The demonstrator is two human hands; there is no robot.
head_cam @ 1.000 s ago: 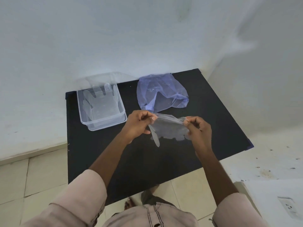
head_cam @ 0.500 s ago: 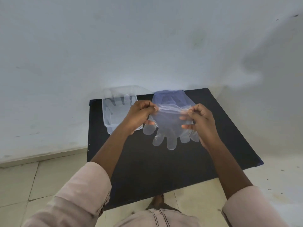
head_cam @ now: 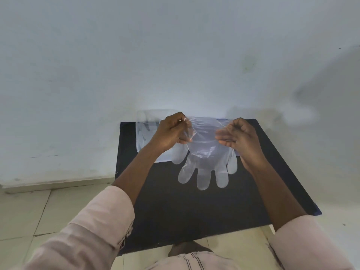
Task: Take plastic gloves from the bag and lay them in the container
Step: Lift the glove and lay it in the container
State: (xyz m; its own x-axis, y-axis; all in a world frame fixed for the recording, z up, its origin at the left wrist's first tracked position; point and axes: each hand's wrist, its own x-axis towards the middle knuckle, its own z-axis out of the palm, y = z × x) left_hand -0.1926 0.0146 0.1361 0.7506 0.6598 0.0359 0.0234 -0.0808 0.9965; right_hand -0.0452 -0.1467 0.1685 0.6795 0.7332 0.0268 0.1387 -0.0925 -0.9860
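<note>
A clear plastic glove point(head_cam: 204, 162) hangs spread out in the air above the black table point(head_cam: 194, 211), its fingers pointing down toward me. My left hand point(head_cam: 171, 131) pinches the cuff's left corner and my right hand point(head_cam: 239, 135) pinches the right corner. The clear container point(head_cam: 144, 131) stands at the table's back left, mostly hidden behind my left hand, with a glove showing inside it. The bluish bag point(head_cam: 220, 119) lies behind the held glove and is almost wholly hidden.
A white wall rises right behind the table. Pale floor tiles point(head_cam: 39, 211) lie to the left and front, and my foot point(head_cam: 187, 248) shows under the table's near edge.
Both hands have lifted the glove higher and pulled it wider, so it went from crumpled to fully spread. My head has tilted up, showing more wall.
</note>
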